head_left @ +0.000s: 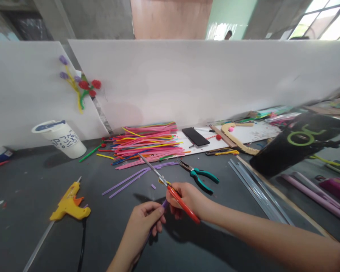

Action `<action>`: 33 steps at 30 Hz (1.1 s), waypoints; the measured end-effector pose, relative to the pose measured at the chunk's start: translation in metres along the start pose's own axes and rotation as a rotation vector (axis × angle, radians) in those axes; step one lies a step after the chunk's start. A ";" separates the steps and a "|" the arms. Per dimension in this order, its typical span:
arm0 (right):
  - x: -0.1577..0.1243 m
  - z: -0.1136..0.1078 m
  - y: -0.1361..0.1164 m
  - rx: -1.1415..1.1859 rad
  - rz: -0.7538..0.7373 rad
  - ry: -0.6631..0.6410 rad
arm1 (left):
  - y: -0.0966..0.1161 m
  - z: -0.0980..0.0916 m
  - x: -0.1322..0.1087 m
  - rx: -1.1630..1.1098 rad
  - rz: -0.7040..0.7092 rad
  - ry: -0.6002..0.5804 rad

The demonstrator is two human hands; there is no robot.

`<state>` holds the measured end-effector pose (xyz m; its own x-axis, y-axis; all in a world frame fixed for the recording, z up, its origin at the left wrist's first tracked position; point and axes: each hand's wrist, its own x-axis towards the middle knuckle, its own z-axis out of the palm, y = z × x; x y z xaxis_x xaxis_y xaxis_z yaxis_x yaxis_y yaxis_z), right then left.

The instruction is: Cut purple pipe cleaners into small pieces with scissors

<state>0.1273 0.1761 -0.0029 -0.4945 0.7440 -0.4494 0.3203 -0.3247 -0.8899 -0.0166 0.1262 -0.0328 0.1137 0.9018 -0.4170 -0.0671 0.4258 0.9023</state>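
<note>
My left hand pinches a purple pipe cleaner close above the dark table. Right beside it, my right hand is closed around red-handled scissors, their blades pointing up and away to the left. The fingers of my right hand also come close to the purple strip; whether they grip it is hidden. A short purple snippet lies just beyond my hands. Farther off, long purple pipe cleaners rest flat, and teal-handled pliers lie to the right.
A pile of colourful pipe cleaners lies by the white board. At left are a yellow glue gun with a cord and a white cup. Rightward lie a black phone, clear glue sticks and a black cylinder.
</note>
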 end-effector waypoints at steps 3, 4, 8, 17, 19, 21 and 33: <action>0.002 0.003 -0.001 -0.036 -0.003 -0.002 | -0.001 0.000 0.001 0.008 0.003 0.013; 0.003 0.003 -0.001 -0.053 -0.007 0.002 | -0.001 -0.001 0.001 0.011 0.005 0.024; 0.000 -0.010 0.000 -0.197 -0.089 0.093 | -0.001 -0.005 0.002 -0.005 0.048 0.118; -0.051 -0.038 -0.002 -0.787 0.142 -0.021 | -0.001 -0.012 0.003 -0.132 0.131 0.276; -0.055 -0.034 -0.002 -0.796 0.165 -0.048 | -0.002 -0.011 0.002 -0.135 0.129 0.270; -0.056 -0.030 -0.002 -0.767 0.152 -0.096 | -0.002 -0.009 0.002 -0.130 0.122 0.259; -0.043 -0.022 0.012 -0.686 0.085 -0.204 | 0.000 -0.010 0.000 -0.056 0.104 0.256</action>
<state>0.1703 0.1533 0.0077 -0.5648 0.5871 -0.5800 0.7667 0.1134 -0.6319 -0.0270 0.1268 -0.0337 -0.1503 0.9274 -0.3424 -0.1207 0.3266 0.9374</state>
